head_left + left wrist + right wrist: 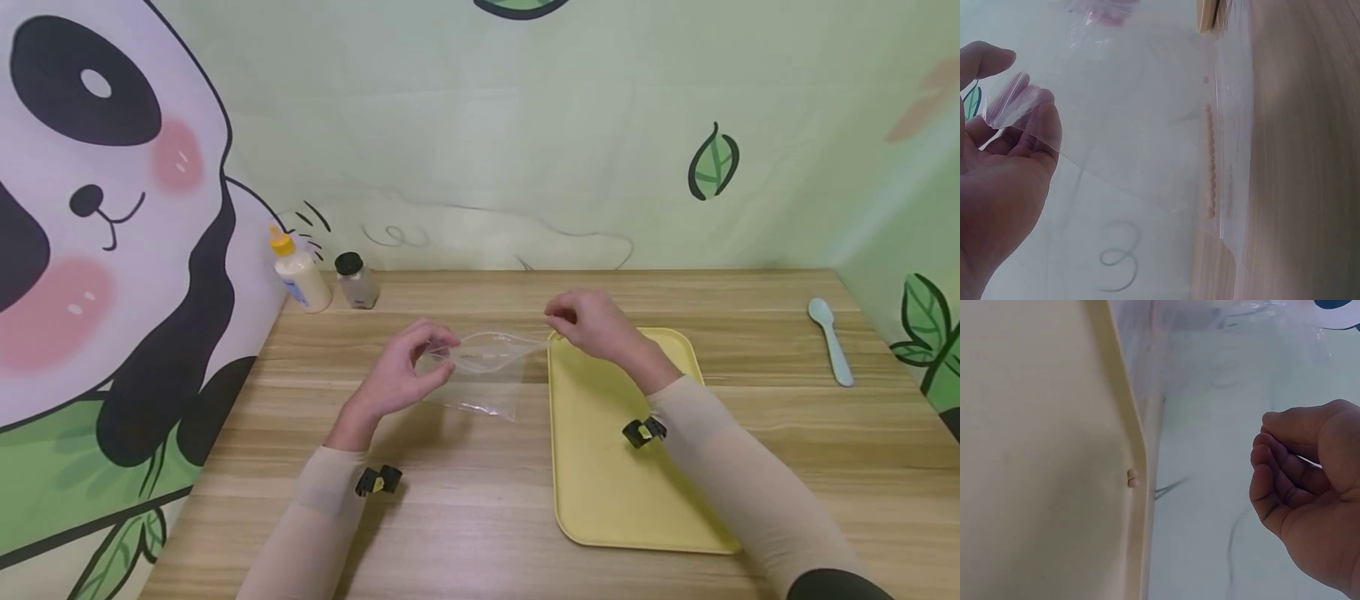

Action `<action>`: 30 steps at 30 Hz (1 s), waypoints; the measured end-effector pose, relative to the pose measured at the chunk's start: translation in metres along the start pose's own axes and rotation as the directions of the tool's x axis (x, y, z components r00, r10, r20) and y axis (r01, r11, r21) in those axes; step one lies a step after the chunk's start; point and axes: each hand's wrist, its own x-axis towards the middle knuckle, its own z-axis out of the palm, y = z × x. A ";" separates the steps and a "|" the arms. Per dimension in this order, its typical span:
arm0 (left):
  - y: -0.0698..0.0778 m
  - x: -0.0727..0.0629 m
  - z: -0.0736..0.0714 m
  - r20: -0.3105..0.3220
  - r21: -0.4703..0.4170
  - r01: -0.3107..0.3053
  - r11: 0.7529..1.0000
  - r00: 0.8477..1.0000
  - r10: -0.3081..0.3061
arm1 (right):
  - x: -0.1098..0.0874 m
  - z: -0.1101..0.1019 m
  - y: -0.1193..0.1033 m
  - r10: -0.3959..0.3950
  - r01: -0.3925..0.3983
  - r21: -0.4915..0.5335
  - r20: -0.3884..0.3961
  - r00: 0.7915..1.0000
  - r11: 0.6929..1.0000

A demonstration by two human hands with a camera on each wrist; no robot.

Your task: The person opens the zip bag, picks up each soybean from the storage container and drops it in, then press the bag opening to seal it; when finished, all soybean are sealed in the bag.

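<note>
A clear zip bag (487,385) stands with its mouth spread apart. My left hand (408,367) holds its left end, thumb in front and the other fingers behind the film; in the left wrist view those fingers show through the plastic. Small tan bean-like balls (1211,162) line the bag's bottom fold. My right hand (600,329) is raised over the far left corner of a yellow tray (626,467), close to the bag's right end. Its fingers (1263,478) are curled with thumb and fingertips together, and nothing shows between them. Two tan balls (1133,479) lie by the tray's rim.
A glue-type bottle with an orange tip (302,279) and a black-lidded jar (357,282) stand at the back left. A pale blue spoon (831,342) lies at the far right. Behind the wooden table (465,525) rises a printed wall (450,125).
</note>
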 end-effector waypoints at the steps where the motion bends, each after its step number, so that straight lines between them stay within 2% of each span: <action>1: -0.001 0.000 0.000 -0.001 -0.008 -0.005 1.000 1.000 0.005 | 0.000 0.001 0.002 0.003 -0.003 0.003 -0.001 1.000 1.000; 14: -0.002 -0.001 -0.001 -0.004 -0.017 -0.029 0.999 1.000 0.029 | 0.001 0.012 0.027 0.062 -0.062 -0.002 0.042 0.997 0.998; 22: -0.002 -0.001 -0.001 0.000 -0.017 -0.038 0.999 0.999 0.038 | 0.001 0.020 0.037 0.066 -0.065 -0.033 0.045 0.997 0.997; 30: -0.002 0.000 0.000 -0.001 -0.004 -0.004 1.000 1.000 0.004 | 0.001 0.024 0.044 0.078 -0.074 -0.066 0.058 0.995 0.995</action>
